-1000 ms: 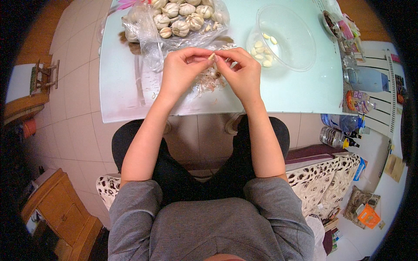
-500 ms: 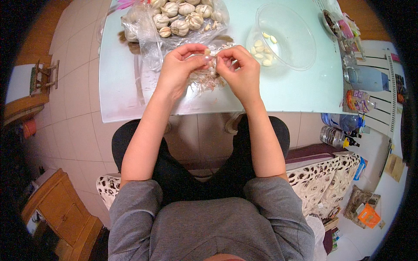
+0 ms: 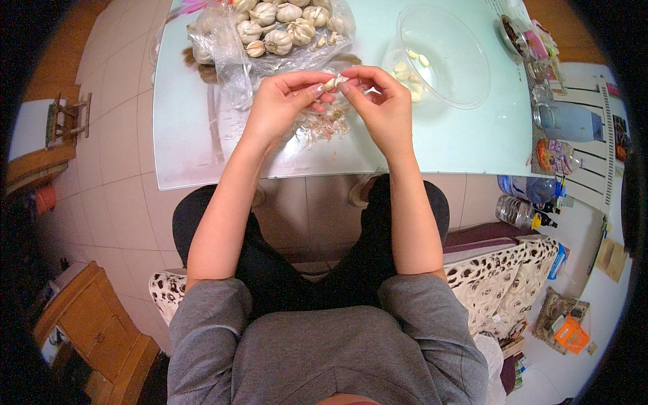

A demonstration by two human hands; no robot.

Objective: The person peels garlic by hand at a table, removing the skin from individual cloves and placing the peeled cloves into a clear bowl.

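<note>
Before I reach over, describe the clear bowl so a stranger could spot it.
On the pale, glossy table, look right, past the right hand. There sits a round, see-through bowl. Unlike the crumpled bag of garlic bulbs to its left, it is smooth-sided and holds peeled cloves.

To our left we see a wooden cabinet (image 3: 101,331) on the pale tiled floor (image 3: 118,216), with a reddish container (image 3: 45,198) farther off. On our right we find a bluish plastic jug (image 3: 574,123), a clear bottle (image 3: 514,212), a spotted cloth (image 3: 489,280) and an orange basket (image 3: 572,335) beside a patterned cushion (image 3: 548,318).
</note>
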